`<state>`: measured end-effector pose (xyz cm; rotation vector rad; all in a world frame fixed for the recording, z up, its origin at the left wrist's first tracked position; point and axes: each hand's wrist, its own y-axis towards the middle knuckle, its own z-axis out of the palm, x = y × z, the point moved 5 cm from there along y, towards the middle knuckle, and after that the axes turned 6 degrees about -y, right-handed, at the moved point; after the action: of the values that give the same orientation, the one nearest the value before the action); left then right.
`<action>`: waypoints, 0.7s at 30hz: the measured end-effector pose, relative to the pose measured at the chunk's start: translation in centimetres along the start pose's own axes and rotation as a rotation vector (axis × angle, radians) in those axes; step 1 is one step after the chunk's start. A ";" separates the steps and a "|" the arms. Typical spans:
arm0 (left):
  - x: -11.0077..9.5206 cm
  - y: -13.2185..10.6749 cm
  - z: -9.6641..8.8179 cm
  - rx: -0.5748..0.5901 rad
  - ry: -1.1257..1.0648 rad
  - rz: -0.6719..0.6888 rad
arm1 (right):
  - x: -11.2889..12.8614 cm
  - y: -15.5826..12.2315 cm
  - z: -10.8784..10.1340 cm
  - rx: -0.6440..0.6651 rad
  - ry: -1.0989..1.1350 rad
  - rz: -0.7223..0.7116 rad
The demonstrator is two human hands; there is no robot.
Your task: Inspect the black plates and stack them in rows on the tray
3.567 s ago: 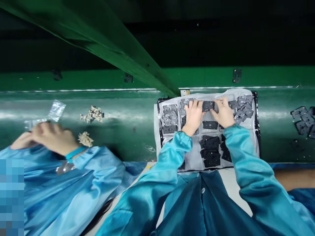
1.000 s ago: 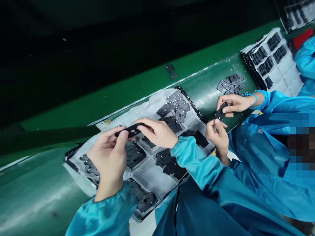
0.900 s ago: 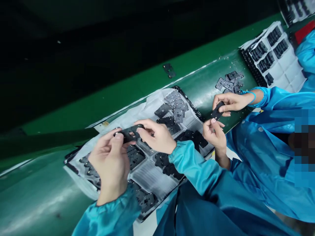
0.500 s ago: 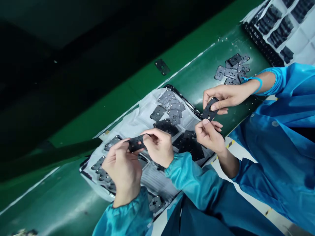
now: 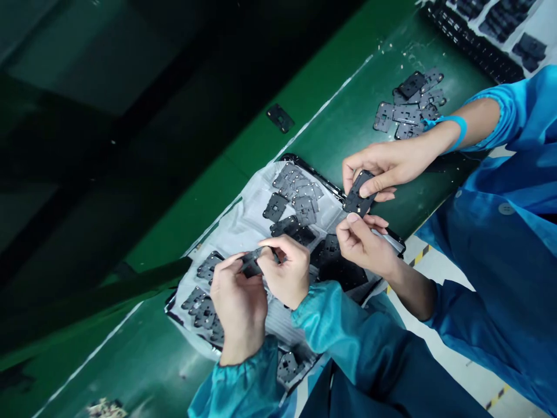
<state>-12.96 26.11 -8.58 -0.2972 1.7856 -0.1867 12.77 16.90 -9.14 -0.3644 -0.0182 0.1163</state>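
Between my two hands is a flat black plastic plate (image 5: 251,264) with cutouts, held above a lined tray. My left hand (image 5: 239,307) pinches its left end, and my right hand (image 5: 287,270) grips the right end with thumb and fingers. Beneath them the tray (image 5: 248,203), covered in a whitish liner, bears several similar black plates; a loose heap of plates (image 5: 298,191) lies at its far side. More plates (image 5: 202,310) sit to the left of my left hand, partly hidden by it. My fingers cover both ends of the held plate.
To the right a co-worker's hands (image 5: 368,244) hold another black plate (image 5: 359,193) over the tray's edge. A pile of plates (image 5: 409,104) and a single plate (image 5: 280,118) lie on the green table (image 5: 343,128). Another filled tray (image 5: 474,43) stands at the upper right.
The view has shifted, so the tray and my hands appear further right. The held plate looks more tilted, and both my hands still grip it. The co-worker still holds their plate.
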 end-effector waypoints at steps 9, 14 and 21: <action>0.3 -1.8 -0.9 -0.156 -0.140 -0.215 | 0.4 0.2 1.1 -0.054 -0.038 -0.111; 0.3 -2.9 -1.8 -0.207 -0.218 -0.311 | 0.0 -0.5 1.1 -0.086 0.284 -0.064; 0.6 -3.9 -3.3 -0.194 -0.262 -0.324 | 0.0 -1.0 1.7 -0.096 0.185 -0.114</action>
<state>-15.93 22.09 -7.29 -0.7190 1.4891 -0.1940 12.77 16.59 -7.16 -0.4685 0.1389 -0.0316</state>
